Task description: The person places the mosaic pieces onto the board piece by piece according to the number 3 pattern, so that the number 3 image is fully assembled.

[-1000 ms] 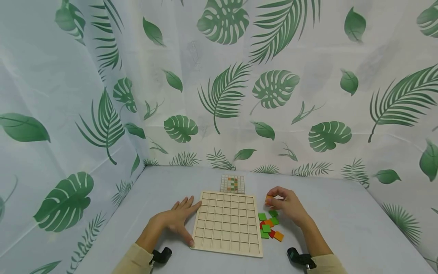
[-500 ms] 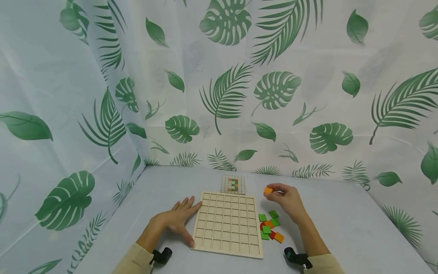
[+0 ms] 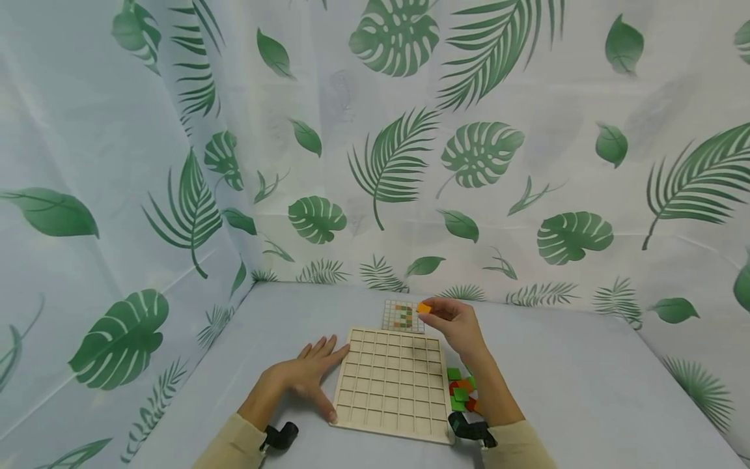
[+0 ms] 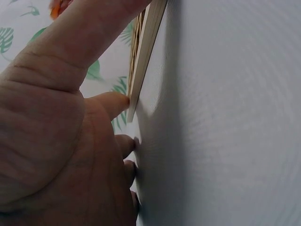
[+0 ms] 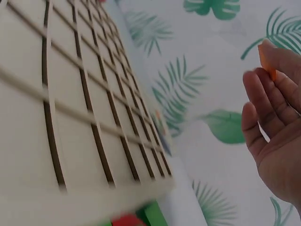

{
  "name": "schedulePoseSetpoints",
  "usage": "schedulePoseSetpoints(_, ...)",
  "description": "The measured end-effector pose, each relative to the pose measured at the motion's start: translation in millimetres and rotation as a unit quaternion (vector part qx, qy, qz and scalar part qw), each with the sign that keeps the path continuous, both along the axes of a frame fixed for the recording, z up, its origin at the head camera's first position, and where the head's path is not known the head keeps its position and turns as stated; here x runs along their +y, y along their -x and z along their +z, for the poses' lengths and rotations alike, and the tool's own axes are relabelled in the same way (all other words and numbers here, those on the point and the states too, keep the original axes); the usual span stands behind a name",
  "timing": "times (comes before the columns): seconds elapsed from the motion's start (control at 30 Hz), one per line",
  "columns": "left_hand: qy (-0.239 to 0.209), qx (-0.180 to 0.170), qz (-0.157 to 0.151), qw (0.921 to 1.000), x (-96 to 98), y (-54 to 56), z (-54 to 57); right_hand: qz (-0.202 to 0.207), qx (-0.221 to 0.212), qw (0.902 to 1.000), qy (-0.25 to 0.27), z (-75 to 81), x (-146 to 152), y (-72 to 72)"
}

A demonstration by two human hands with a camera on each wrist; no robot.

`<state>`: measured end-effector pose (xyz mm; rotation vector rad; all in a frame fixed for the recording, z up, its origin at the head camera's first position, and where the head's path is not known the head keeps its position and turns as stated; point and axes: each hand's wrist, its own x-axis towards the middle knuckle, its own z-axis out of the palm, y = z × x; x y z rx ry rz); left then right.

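Note:
An orange square tile (image 3: 424, 308) is pinched between the thumb and fingers of my right hand (image 3: 457, 326), raised over the far right part of the table. In the head view the tile overlaps the right side of a small pattern card (image 3: 404, 315). The right wrist view shows the same orange tile (image 5: 267, 62) at the fingertips. My left hand (image 3: 305, 378) lies with fingers spread, thumb and index finger against the left edge of a wooden grid board (image 3: 392, 384). In the left wrist view the board's side (image 4: 146, 52) stands next to the left hand (image 4: 70, 122).
Green, red and orange tiles (image 3: 460, 395) lie in a loose pile at the board's right edge, partly hidden by the right forearm. The card sits just beyond the board's far edge. A leaf-printed curtain (image 3: 375, 163) rises behind the table (image 3: 586, 378).
My right hand has carried the orange tile up and leftward, from beyond the pile to the card's right side. The left hand and board have stayed in place.

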<state>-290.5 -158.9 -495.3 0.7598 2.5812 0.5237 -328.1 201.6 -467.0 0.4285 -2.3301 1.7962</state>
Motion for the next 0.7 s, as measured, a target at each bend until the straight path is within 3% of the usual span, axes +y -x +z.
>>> schedulePoseSetpoints(0.3, 0.01, -0.002, 0.002, 0.9999, 1.1, -1.7, 4.3, 0.016, -0.052, 0.9973, 0.049, -1.7, -37, 3.4)
schedulePoseSetpoints(0.43, 0.012, -0.004, 0.002, 0.9999, 1.6, -1.7, 4.0, 0.005, -0.082, 0.9939, 0.074, -7.1, -46, 3.7)
schedulePoseSetpoints(0.7, 0.01, 0.001, 0.003, 0.9999, 1.8, -1.1, 3.0, 0.025, -0.104, 0.9938, 0.032, -23.4, -60, 5.9)
